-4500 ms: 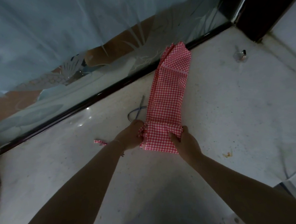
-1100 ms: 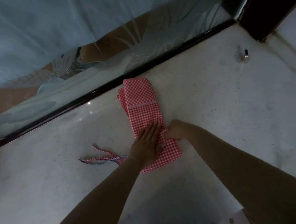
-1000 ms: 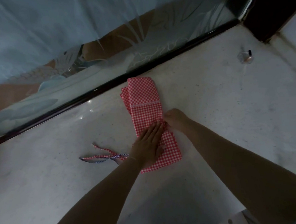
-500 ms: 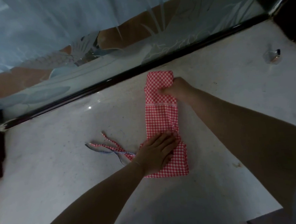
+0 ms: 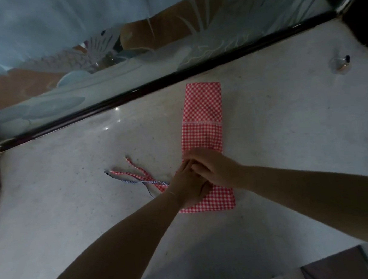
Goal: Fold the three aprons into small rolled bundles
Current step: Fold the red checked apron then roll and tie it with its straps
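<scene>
The apron (image 5: pixel 202 121), folded into a long narrow strip, lies flat on the counter (image 5: pixel 286 133), its ties (image 5: pixel 136 178) trailing left. Left hand (image 5: pixel 188 186) presses flat on its near part with straight fingers. Right hand (image 5: pixel 212 167) overlaps the left on the cloth; its grip cannot be told.

My hands cover the middle of the apron (image 5: pixel 202 114), so I cannot see the fold there. The right hand (image 5: pixel 212 167) hides the left hand's (image 5: pixel 187 185) fingertips. The small object (image 5: pixel 341 64) far right is too blurred to identify.
</scene>
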Available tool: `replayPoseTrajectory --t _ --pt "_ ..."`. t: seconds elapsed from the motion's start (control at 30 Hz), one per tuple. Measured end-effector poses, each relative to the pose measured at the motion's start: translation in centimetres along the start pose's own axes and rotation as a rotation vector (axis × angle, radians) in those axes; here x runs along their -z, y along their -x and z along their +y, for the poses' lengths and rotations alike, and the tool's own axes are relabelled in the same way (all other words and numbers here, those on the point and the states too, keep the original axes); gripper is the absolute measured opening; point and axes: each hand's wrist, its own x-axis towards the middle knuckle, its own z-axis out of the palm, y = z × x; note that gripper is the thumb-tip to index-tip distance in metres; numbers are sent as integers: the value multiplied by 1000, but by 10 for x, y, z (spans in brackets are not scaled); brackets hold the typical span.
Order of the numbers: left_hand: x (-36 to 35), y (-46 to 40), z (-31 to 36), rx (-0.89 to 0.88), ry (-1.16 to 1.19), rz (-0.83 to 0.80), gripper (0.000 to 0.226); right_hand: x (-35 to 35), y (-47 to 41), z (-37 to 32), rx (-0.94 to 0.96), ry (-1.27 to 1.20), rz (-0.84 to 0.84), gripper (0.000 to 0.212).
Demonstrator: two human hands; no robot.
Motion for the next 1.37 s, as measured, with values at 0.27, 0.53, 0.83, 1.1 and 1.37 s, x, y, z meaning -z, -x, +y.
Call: replayPoseTrajectory --t 0.27,0.53,0.83,1.1,1.37 --pt "-5 1 -3 -36 58 31 46 67 -58 48 -399 -62 381 38" --pt "-6 -3 -8 -23 108 -86 61 -24 85 12 235 475 26 79" --pt "3 30 -34 -95 149 -71 62 -22 88 29 130 460 12 76" --pt "42 34 -45 333 747 -197 46 21 56 -14 -588 -222 -45 57" --pt "53 16 -25 651 1137 -196 75 -14 75 -20 -850 -528 331 68"
